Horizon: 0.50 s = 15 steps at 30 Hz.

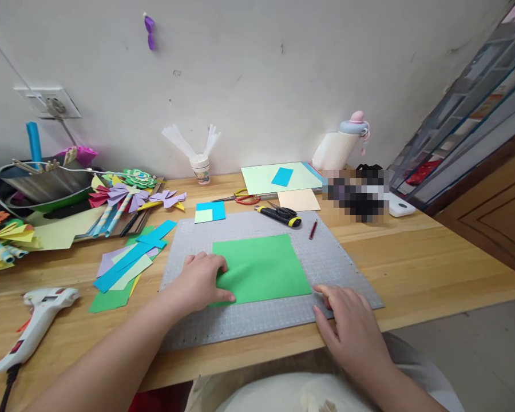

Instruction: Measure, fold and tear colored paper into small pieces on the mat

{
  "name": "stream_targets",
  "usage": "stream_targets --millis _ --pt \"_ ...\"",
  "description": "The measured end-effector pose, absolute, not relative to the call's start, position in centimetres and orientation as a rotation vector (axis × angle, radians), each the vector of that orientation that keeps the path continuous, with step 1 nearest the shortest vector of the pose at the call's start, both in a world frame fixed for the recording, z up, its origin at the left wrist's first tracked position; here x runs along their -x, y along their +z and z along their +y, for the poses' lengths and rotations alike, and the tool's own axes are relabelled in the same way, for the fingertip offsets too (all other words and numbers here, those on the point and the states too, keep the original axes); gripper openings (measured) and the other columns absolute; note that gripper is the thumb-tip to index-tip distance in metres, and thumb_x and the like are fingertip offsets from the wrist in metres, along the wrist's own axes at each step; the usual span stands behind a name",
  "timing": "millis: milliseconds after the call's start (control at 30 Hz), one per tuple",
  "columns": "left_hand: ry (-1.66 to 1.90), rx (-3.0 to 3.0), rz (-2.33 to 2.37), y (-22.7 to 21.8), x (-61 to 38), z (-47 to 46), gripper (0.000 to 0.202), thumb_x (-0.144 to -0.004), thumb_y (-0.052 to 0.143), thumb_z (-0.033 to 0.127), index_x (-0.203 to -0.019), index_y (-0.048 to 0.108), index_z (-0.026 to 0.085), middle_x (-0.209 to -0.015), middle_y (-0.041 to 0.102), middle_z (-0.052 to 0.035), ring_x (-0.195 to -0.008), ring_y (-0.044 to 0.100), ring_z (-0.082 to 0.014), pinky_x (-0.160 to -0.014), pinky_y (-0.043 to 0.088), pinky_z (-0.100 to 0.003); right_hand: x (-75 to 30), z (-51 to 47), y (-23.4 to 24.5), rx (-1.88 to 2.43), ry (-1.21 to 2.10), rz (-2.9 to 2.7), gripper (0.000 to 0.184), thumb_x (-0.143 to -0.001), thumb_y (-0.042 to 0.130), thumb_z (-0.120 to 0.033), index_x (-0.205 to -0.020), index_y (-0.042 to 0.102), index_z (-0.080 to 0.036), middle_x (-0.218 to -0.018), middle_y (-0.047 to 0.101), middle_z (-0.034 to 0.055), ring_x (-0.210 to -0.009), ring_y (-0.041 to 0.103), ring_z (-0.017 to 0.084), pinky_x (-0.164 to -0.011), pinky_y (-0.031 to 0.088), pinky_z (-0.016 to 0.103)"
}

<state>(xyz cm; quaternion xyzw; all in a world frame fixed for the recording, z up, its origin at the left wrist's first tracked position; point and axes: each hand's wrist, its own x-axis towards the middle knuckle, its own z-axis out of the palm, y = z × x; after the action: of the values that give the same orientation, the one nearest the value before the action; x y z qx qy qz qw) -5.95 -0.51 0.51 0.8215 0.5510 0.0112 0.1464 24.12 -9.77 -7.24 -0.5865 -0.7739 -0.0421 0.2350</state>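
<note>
A sheet of green paper (260, 266) lies on a grey cutting mat (240, 329). My left hand (203, 280) rests at its left edge, thumb stretched along the lower left corner and fingers bent beside the side edge. By the lower right corner, my right hand (347, 315) is on the mat with thumb and index finger apart, holding nothing. Toward the mat's far edge are a black and yellow utility knife (278, 216), small black-handled scissors (284, 211) and a dark red pen (313, 229). Blue and pale green squares (217, 210) overlap the far left corner.
A white glue gun (38, 317) lies at left, near stacked paper scraps (129, 263). Paper flowers (133, 191) and a metal pot (51, 183) stand behind. Along the wall are a paper cup (201, 170) of white sticks, paper sheets (257, 180) and a bottle (347, 143).
</note>
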Motion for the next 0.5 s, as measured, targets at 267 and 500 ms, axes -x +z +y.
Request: stream_targets --millis 267,500 --pt "0.092 -2.225 1.521 1.3 6.8 -1.7 0.036 -0.074 0.065 0.041 -0.105 0.062 0.024 -0.1 0.065 -0.0042 -0.098 0.058 -0.0251 -0.081 0.045 -0.035 -24.1 -9.7 -7.1 1.615 -0.08 -2.109 0.022 -0.092 0.045 -0.027 -0.11 0.053 -0.016 -0.088 0.062 0.0086 -0.086 0.056 0.026 -0.079 0.039 0.04" --pt "0.167 -2.094 1.393 1.6 7.4 -1.6 0.022 -0.076 0.063 0.041 -0.085 0.06 0.022 -0.086 0.06 0.0014 -0.084 0.056 -0.0181 -0.074 0.043 -0.028 -24.2 -9.7 -7.7 1.636 0.03 -1.899 0.028 -0.089 0.051 -0.035 -0.111 0.049 -0.018 -0.09 0.06 0.0079 -0.083 0.058 0.024 -0.078 0.044 0.041"
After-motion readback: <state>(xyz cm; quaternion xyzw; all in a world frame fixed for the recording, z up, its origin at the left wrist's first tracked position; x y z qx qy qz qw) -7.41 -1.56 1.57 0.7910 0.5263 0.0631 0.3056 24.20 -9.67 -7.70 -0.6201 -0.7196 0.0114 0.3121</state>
